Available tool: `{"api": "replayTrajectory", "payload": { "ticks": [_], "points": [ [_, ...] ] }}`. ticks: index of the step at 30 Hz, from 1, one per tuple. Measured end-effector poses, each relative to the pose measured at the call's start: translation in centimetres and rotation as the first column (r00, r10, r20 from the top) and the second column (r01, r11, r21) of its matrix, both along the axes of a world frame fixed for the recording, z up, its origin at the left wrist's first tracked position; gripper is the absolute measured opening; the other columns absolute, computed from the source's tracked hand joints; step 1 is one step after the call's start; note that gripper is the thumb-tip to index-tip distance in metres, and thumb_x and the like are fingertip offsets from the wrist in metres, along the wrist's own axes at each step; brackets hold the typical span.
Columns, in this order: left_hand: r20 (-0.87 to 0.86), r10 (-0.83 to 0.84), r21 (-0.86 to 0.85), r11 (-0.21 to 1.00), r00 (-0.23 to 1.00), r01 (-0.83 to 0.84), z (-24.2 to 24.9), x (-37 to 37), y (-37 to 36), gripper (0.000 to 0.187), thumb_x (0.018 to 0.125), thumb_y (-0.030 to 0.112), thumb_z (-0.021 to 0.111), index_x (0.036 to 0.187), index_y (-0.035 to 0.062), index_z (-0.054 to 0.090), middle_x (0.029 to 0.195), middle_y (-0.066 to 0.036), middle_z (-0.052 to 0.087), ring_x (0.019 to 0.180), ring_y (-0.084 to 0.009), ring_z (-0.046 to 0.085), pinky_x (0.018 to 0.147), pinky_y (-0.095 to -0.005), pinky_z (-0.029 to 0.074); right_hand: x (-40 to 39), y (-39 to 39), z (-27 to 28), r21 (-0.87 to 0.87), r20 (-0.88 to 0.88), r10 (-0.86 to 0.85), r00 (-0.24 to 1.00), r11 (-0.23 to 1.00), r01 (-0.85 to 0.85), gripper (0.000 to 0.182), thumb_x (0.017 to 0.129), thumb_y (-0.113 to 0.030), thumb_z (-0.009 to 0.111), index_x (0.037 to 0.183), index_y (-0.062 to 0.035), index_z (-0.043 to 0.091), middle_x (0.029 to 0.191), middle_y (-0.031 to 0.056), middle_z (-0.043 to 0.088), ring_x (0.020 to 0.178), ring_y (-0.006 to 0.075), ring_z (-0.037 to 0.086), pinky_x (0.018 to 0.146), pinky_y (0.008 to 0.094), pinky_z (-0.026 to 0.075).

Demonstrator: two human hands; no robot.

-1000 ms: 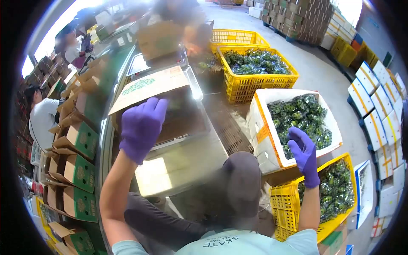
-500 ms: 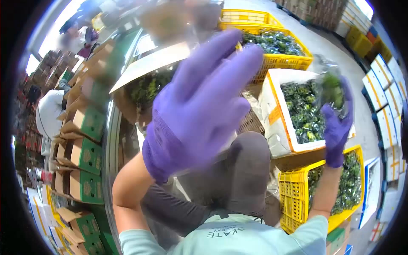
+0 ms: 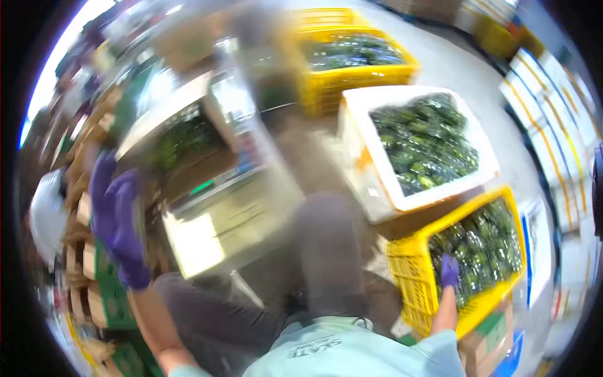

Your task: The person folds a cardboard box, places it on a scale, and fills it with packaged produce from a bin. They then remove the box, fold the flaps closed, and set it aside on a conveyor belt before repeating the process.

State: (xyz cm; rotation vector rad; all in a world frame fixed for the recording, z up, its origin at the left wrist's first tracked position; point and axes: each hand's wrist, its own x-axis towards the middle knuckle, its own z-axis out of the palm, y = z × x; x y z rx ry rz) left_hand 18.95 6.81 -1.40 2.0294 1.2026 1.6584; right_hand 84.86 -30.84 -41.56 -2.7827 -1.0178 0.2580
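My left hand, in a purple glove, is up at the left beside the open cardboard carton, fingers stretched out and somewhat blurred. Nothing shows in it. Leafy green packs lie inside that carton. On the right, my right hand, also gloved in purple, reaches over the near rim of a yellow crate. It touches the clear-wrapped green vegetables there; its fingertips are too small and blurred to show whether they grip a pack.
A white foam box full of wrapped greens stands beyond the yellow crate. Behind it is another yellow crate. A metal unit with a lit green display sits before the carton. Green-sided cartons line the left; white boxes are stacked right.
My left hand has swung from mid-view to the far left. My right hand, which held a clear-wrapped green pack above the foam box, has come down into the near yellow crate. The view has shifted.
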Motion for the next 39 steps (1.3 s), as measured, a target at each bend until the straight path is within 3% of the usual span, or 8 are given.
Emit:
{"api": "replayTrajectory", "payload": {
  "ticks": [1,7,18,20,26,31,36,39],
  "points": [
    [-0.022,0.02,-0.031,0.999,1.0,-0.02,-0.9,-0.5,0.5,0.048,0.093,0.005,0.054,0.138,-0.0054,0.042,0.129,-0.015,0.055,0.104,-0.0168,0.06,0.09,-0.0283,0.048,0.9,-1.6,-2.5,0.289,-0.042,-0.117,0.992,0.949,0.124,0.053,0.086,-0.046,0.063,0.111,0.0004,0.065,0.109,0.0285,0.062,0.104,0.0426,0.057,0.093,0.0456,0.042],
    [-0.173,-0.096,-0.108,0.991,0.98,0.078,-2.5,1.5,2.4,0.048,0.097,0.013,0.048,0.142,-0.0022,0.039,0.134,-0.013,0.051,0.098,-0.0151,0.056,0.087,-0.0284,0.045,-1.9,2.8,6.1,-0.185,-0.348,-0.46,0.817,0.888,0.421,0.115,0.06,-0.075,0.071,0.145,-0.0047,0.037,0.152,0.0298,0.019,0.139,0.0431,0.027,0.112,0.0484,0.029],
    [-0.212,-0.285,-0.184,0.951,0.935,0.249,-0.9,3.5,0.8,0.052,0.097,0.017,0.048,0.143,-0.004,0.036,0.134,-0.014,0.052,0.089,-0.0155,0.052,0.081,-0.0313,0.042,-2.0,5.3,5.1,0.171,-0.156,-0.221,0.963,0.954,0.247,0.027,0.075,-0.022,0.076,0.085,-0.0018,0.06,0.076,0.0137,0.064,0.065,0.033,0.061,0.063,0.0378,0.052],
    [-0.208,-0.291,-0.203,0.947,0.934,0.25,-0.7,3.1,0.9,0.052,0.097,0.017,0.049,0.143,-0.0041,0.036,0.134,-0.014,0.052,0.089,-0.0153,0.052,0.08,-0.031,0.042,-2.1,5.7,5.6,0.466,-0.769,-0.134,0.626,0.552,0.691,0.015,0.082,-0.015,0.07,0.085,-0.0047,0.059,0.069,0.0071,0.061,0.057,0.0215,0.059,0.056,0.0316,0.05],
    [-0.208,-0.228,-0.207,0.961,0.951,0.185,-0.2,1.6,0.0,0.052,0.096,0.017,0.05,0.142,-0.0046,0.037,0.133,-0.014,0.053,0.094,-0.0156,0.053,0.084,-0.0302,0.044,-1.5,8.1,7.4,0.544,-0.835,0.181,0.519,0.136,0.828,0.006,0.091,-0.011,0.063,0.093,-0.0095,0.057,0.074,0.0013,0.061,0.062,0.0133,0.061,0.059,0.0297,0.053],
    [-0.099,-0.273,-0.307,0.923,0.957,0.231,-0.2,0.7,-0.9,0.053,0.092,0.01,0.055,0.14,-0.0054,0.04,0.13,-0.017,0.054,0.1,-0.0175,0.057,0.09,-0.0309,0.047,-6.0,12.6,20.1,0.838,-0.545,0.351,0.762,0.247,0.486,0.011,0.085,-0.002,0.063,0.096,-0.0037,0.063,0.086,0.0042,0.065,0.074,0.0143,0.063,0.068,0.0293,0.055],
    [-0.069,-0.266,-0.295,0.926,0.961,0.235,1.3,3.8,-2.9,0.045,0.082,-0.011,0.057,0.126,-0.0026,0.055,0.118,-0.011,0.063,0.092,-0.0146,0.063,0.082,-0.0267,0.051,-15.0,19.1,30.3,0.83,-0.554,0.692,0.462,0.501,0.246,0.008,0.074,-0.005,0.064,0.079,0.0007,0.062,0.074,0.0073,0.066,0.066,0.015,0.063,0.063,0.0268,0.05],
    [-0.047,-0.298,-0.262,0.925,0.953,0.277,1.8,2.0,-3.3,0.041,0.085,-0.007,0.062,0.124,-0.0015,0.057,0.108,-0.007,0.063,0.09,-0.011,0.062,0.082,-0.0249,0.051,-23.7,24.2,35.1,0.76,-0.649,0.759,-0.052,0.641,-0.108,0.018,0.066,0.001,0.076,0.081,0.0035,0.067,0.081,0.0114,0.068,0.072,0.0166,0.065,0.066,0.029,0.051]
  ]
}}
